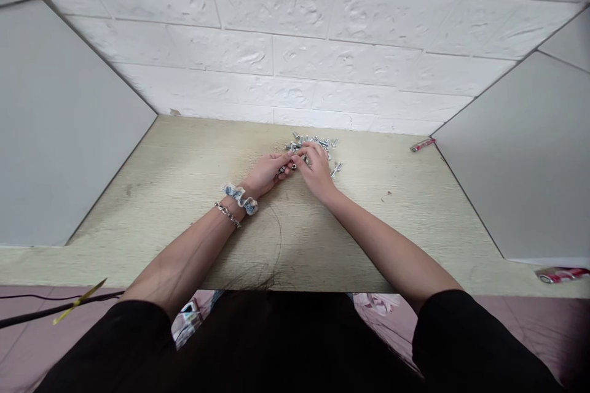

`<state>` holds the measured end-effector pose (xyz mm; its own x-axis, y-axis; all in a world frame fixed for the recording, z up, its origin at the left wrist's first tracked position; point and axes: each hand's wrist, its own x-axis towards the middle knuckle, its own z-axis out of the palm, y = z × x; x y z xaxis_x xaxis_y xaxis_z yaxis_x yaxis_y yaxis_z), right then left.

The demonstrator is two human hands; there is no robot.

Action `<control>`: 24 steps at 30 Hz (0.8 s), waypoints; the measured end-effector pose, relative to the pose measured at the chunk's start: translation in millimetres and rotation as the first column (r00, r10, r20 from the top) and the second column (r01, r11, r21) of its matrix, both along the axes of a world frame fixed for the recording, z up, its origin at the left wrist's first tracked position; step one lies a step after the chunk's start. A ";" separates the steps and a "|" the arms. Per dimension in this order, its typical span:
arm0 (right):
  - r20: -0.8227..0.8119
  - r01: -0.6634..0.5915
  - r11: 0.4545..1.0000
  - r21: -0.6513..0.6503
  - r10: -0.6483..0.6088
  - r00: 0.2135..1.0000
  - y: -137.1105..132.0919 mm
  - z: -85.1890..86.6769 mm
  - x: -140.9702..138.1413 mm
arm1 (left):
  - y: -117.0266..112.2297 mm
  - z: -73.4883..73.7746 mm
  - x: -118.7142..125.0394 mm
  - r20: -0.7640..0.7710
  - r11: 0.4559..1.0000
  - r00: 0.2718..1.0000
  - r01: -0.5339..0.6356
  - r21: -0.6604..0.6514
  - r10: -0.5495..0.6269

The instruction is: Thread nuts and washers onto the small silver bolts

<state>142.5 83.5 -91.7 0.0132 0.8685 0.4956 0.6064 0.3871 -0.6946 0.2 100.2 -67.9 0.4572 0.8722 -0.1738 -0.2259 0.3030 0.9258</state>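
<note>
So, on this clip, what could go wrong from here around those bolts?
The left hand and right hand are working right against the loose pile of metal bolts, so a nudge could scatter them. The chain bracelet on the left wrist might snag on them. Strands of loose hair hanging over the desk could also catch.

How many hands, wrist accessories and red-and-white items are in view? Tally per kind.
Hands (left hand, right hand): 2
Wrist accessories (scrunchie, chain bracelet): 2
Red-and-white items: 2
Total: 6
Metal bolts not counted: too overlapped.
</note>
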 end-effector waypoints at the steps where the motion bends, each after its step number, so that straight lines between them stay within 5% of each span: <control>1: -0.002 -0.005 1.000 0.008 0.005 1.000 0.2 0.1 0.2 | -0.4 0.6 0.2 -0.001 1.000 1.000 -0.002 0.001 0.002; 24: 0.019 -0.018 0.998 0.060 0.017 1.000 -4.3 2.5 -2.6 | 0.4 4.1 -3.5 0.002 1.000 1.000 0.001 0.027 -0.001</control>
<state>139.8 79.1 -89.2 -0.0118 0.8369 0.5472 0.6115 0.4390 -0.6583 -3.3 100.6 -63.8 0.4587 0.8758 -0.1498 -0.2272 0.2786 0.9331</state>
